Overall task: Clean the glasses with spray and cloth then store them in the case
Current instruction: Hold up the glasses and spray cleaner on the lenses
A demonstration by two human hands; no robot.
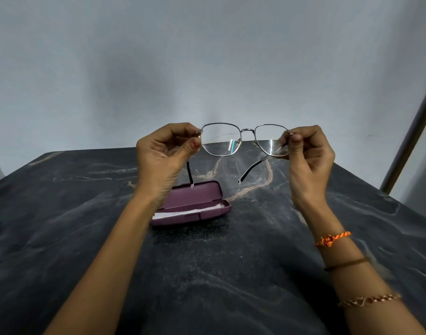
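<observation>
Left hand point(163, 151) is pinching the left end of the glasses point(246, 140) at the hinge, thumb and forefinger closed on the metal there, other fingers curled loosely behind. Below the left wrist, the case point(195, 204) is lying open on the table point(86, 226), lid hinged back toward the wall; it is purple, and a white strip is sitting in the lower half (cloth or paper, cannot tell which). The left temple arm of the glasses is hanging down from the hand, its dark tip appearing just over the lid of the case; whether it is touching the lid cannot be told.

The glasses are being held up in the air between both hands, above the far part of the table, lenses facing the camera and roughly level. Thin metal frame, clear lenses showing bright glare patches. The right temple arm is angling down and to the left beneath the right lens, clear of the table.

Right hand point(306, 153) is pinching the right end of the frame in the same manner, thumb and forefinger clamped at the hinge. On the right forearm: an orange thread band point(333, 238), a brown band point(345, 264), a copper-coloured bracelet point(369, 300).
</observation>
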